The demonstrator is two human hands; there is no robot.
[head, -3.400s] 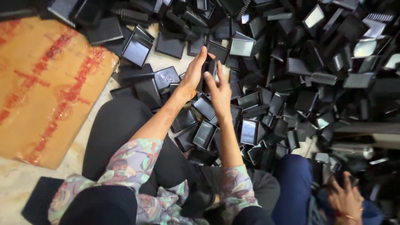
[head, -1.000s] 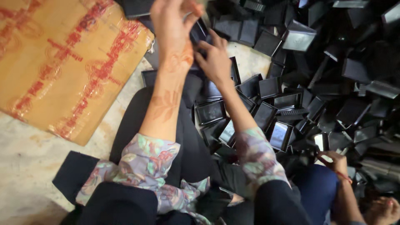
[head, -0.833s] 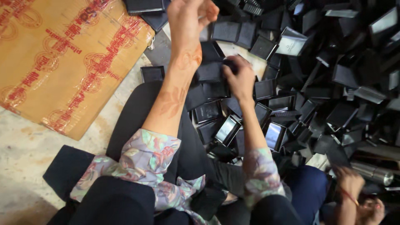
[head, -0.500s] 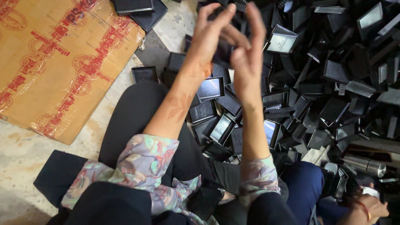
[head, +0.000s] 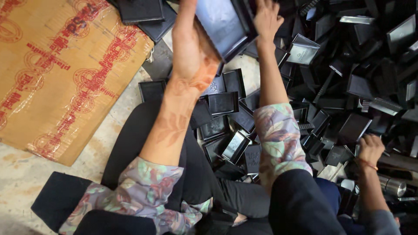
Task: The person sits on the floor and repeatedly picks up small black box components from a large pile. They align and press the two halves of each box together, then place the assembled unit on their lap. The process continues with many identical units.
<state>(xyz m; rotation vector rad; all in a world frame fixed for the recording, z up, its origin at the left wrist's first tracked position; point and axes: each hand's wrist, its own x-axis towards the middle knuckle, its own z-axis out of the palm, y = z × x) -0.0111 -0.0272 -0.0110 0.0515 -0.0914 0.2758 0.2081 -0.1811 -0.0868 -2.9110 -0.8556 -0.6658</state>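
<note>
The left hand (head: 190, 48) is raised at the far middle of the scene and holds a black tray (head: 224, 24) with a pale inner face, tilted up; its fingers are wrapped behind the tray, so how they are spread I cannot tell. The right hand (head: 266, 18) is just right of this tray, with the fingers bent and a little apart, touching its right edge. Below both arms, a pile of black trays (head: 357, 78) covers the floor from the middle to the far right. On the left lies a flat brown cardboard sheet (head: 56, 74) with red marks. At the near right, another person's hand (head: 371, 149) rests on the pile.
</note>
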